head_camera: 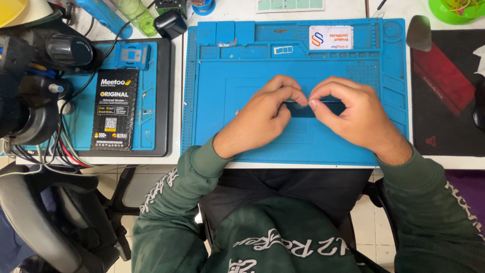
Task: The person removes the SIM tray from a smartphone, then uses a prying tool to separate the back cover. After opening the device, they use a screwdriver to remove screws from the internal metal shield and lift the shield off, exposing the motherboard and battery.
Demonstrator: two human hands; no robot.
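Nearest the camera, the person's green sweatshirt sleeves (166, 222) are reaching up from the lower edge of the view toward the white table (303, 165); the forearms are crossing the near edge of the blue work mat (242, 65) that is lying on it. The left hand (260, 119) and the right hand (353, 116) are meeting over the middle of the mat, fingers curled and pressed together; the tips of both are pinching a thin dark flat part (305, 107), which is lying just above the mat's surface between them, its left end hidden under the left fingers; what kind of part it is cannot be told.

Along the mat's far edge a white card (331, 37) with a coloured mark is sitting in the right half, and a small pale strip (283, 49) is lying left of it in a moulded compartment. Off the mat's left edge a second, smaller blue mat (146, 126) is lying on a dark tray, carrying a black printed package (114, 108) standing lengthwise. Farther left, at the table's left edge, a black microscope-like device (30, 81) with a bundle of cables is hanging over the corner. Beyond the mat's right edge a black and red pad (444, 101) is covering the table; a green bowl (457, 10) is sitting at the far right corner.
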